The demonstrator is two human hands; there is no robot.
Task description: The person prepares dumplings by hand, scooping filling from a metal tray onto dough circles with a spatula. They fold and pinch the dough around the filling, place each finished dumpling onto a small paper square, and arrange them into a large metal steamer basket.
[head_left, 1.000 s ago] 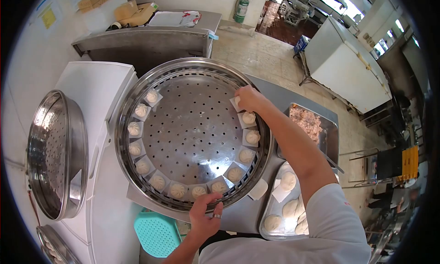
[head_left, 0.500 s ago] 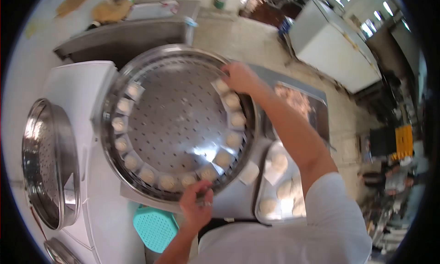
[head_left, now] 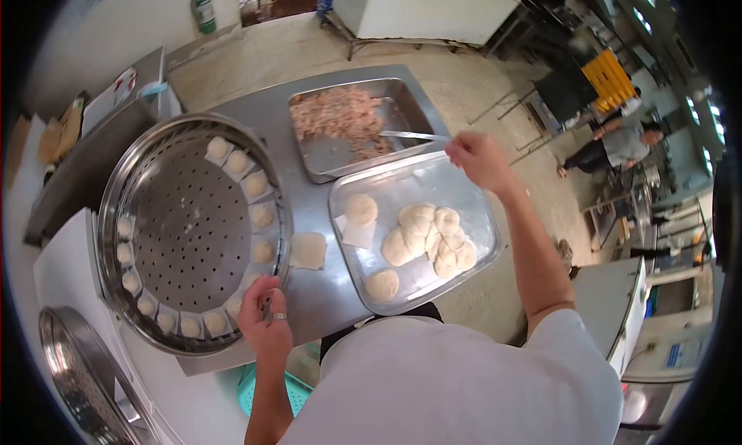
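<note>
My left hand (head_left: 267, 318) is at the near right rim of a round perforated steamer tray (head_left: 189, 205), thumb and loosely curled fingers apart, with nothing visible held. Small pleated buns (head_left: 263, 215) on paper squares line the inner edge. My right hand (head_left: 478, 161) is closed around the end of a long flat metal utensil (head_left: 413, 135). Its other end reaches into minced filling (head_left: 336, 119) in a metal pan (head_left: 318, 173). Below lies a metal tray (head_left: 471, 194) with flattened dough rounds (head_left: 425, 232), several overlapping, and paper under one (head_left: 361, 208).
A stack of paper squares (head_left: 308, 250) lies between steamer and tray. Another steamer tray (head_left: 81, 375) stands at lower left, a turquoise basket (head_left: 247, 389) below the table. Another person (head_left: 624, 145) is across the room, near yellow crates (head_left: 610, 80).
My view has swung right. My right hand has left the steamer's far rim and now grips the utensil at the filling pan. My left hand stays by the steamer's near edge.
</note>
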